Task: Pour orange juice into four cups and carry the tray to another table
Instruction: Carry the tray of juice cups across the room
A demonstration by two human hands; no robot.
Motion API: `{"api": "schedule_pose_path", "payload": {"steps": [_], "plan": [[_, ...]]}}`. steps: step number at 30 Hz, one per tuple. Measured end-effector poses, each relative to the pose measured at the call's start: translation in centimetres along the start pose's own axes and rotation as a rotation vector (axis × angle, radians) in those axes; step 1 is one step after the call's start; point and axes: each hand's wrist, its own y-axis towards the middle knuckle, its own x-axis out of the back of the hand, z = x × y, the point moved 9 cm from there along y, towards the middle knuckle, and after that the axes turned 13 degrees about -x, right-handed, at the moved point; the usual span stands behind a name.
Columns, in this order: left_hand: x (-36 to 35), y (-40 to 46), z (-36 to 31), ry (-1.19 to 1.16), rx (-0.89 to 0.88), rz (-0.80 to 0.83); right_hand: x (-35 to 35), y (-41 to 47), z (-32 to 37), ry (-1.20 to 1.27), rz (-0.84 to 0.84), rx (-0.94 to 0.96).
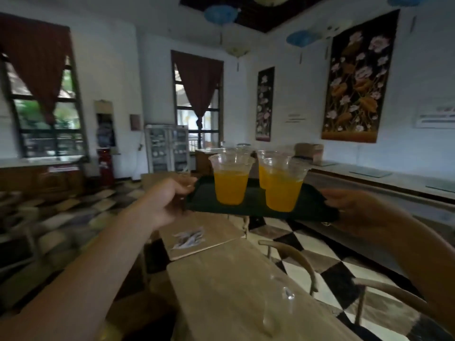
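White walls close in a dim room, with two tall windows (46, 104) draped in dark red curtains (198, 82) and two dark flower hangings (358, 77) on the right-hand wall. Black and white checked tiles (317, 252) cover the floor. Below the camera runs a pale wooden table (236, 286), with a second one (197, 232) just beyond it carrying a small white scrap. Curved wooden chair backs (295, 257) stand along the right side of the tables.

Held up in the air above the far table is a dark tray (253, 204), roughly level and clear of both tabletops. The left hand (167, 200) grips the tray's left edge, thumb on top and fingers curled under the rim. The right hand (357, 210) is at the tray's right edge; it lies in shadow and blur, so it seems to be closed on the rim, though how the fingers sit cannot be told.

On the tray stand clear plastic cups with orange juice. The near left cup (231, 185) and near right cup (283, 190) are each filled to a little over half. Behind them a third cup (264, 168) shows juice beside the right one, and the rim of a fourth (229, 150) rises behind the left one; its contents are hidden.

A glass-fronted cabinet (167, 147) stands against the far wall between the windows.
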Motion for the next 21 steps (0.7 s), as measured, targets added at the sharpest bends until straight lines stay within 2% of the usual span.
{"api": "schedule_pose_path", "payload": {"steps": [11,21], "plan": [[16.6,-5.8,-5.1,-0.008,-0.054,-0.190,-16.7,6.6,-0.8,-0.008,0.220,-0.022],[28.7,-7.4,-8.8,0.014,-0.081,-0.248,-30.1,12.5,-1.5,-0.021,0.393,-0.069]]}}
